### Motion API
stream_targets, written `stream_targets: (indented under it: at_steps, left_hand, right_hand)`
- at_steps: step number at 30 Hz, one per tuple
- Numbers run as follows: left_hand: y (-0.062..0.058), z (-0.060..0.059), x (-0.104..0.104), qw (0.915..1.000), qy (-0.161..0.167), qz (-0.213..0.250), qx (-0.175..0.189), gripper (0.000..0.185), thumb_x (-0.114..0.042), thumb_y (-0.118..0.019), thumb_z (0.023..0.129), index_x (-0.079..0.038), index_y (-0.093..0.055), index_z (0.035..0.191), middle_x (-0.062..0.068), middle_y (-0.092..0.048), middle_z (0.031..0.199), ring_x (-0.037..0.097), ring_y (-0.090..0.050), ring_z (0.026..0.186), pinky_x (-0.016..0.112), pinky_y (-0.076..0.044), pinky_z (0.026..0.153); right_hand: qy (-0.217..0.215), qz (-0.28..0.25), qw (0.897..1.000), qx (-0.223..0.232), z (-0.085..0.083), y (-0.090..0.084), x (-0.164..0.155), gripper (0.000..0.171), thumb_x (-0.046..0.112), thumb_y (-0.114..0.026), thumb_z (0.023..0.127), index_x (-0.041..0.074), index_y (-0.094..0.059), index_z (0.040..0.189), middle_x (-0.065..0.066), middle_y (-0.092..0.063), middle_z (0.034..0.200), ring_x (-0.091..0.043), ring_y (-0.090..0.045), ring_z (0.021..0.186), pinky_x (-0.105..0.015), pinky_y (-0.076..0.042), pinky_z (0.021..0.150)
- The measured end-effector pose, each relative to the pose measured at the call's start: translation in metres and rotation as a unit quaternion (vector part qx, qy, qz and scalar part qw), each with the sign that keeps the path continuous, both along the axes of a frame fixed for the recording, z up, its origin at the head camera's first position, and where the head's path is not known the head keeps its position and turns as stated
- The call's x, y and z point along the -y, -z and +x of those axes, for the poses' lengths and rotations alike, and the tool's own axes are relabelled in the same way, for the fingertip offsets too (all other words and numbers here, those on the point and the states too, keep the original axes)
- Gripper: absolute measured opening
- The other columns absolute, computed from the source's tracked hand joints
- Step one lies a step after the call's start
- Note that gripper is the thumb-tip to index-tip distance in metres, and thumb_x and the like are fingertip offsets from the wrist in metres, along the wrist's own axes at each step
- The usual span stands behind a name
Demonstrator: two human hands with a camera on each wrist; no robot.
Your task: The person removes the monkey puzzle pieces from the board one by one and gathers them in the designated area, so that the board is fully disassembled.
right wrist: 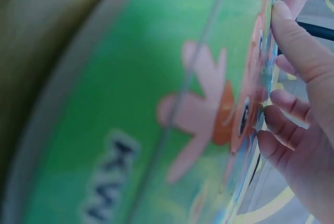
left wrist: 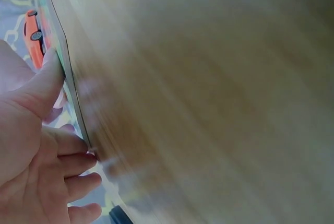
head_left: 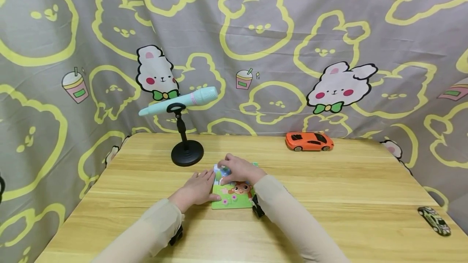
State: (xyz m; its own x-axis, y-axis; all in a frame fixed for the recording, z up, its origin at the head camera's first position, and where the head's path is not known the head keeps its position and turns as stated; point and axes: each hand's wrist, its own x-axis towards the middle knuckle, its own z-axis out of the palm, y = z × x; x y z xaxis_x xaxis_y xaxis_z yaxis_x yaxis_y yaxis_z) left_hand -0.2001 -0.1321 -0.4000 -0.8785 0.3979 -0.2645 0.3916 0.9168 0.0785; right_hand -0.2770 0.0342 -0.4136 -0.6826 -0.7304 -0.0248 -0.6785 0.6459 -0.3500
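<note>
A jigsaw puzzle (head_left: 230,202) with a cartoon monkey on a green background lies flat on the table. Along its left edge rests my left hand (head_left: 196,188), fingers stretched out and thumb over the lower left part. The left wrist view shows that thumb (left wrist: 49,80) at the puzzle's edge. My right hand (head_left: 241,170) is over the upper part of the puzzle, thumb and fingers spread apart and lightly bent. In the right wrist view, the right thumb (right wrist: 297,41) and fingertips touch the puzzle face (right wrist: 130,78). The right hand and wrist hide the puzzle's upper right side.
A light blue microphone (head_left: 204,95) sits in a black stand (head_left: 187,153) behind my left hand. An orange toy car (head_left: 309,141) is at the table's back edge, and a small patterned toy car (head_left: 434,221) is at the far right. A patterned curtain (head_left: 256,52) hangs behind the table (head_left: 347,198).
</note>
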Motion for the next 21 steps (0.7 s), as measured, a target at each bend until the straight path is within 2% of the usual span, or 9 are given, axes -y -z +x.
stream_targets:
  at_steps: [7,21]
  left_hand:
    - [-0.0004,0.0003,-0.0015,1.0000,-0.002,-0.004,0.000,0.082,-0.052,-0.054,0.086,0.005,-0.031,0.140,0.017,-0.026,0.147,0.034,-0.024,0.133,0.052,-0.019,0.106]
    - [-0.0045,0.0039,-0.0021,1.0000,-0.005,0.005,0.003,0.081,-0.050,-0.056,0.086,0.005,-0.031,0.140,0.018,-0.026,0.146,0.034,-0.024,0.133,0.051,-0.019,0.106]
  right_hand:
    - [-0.004,0.000,1.000,0.005,-0.0010,-0.0010,0.0005,0.053,0.039,-0.071,0.078,0.015,-0.057,0.123,-0.003,-0.046,0.102,-0.013,-0.048,0.085,-0.027,-0.044,0.078]
    - [0.016,-0.001,0.999,0.029,-0.0021,-0.0018,0.0039,0.051,0.037,-0.072,0.077,0.018,-0.052,0.120,-0.001,-0.044,0.103,-0.014,-0.049,0.081,-0.027,-0.044,0.072]
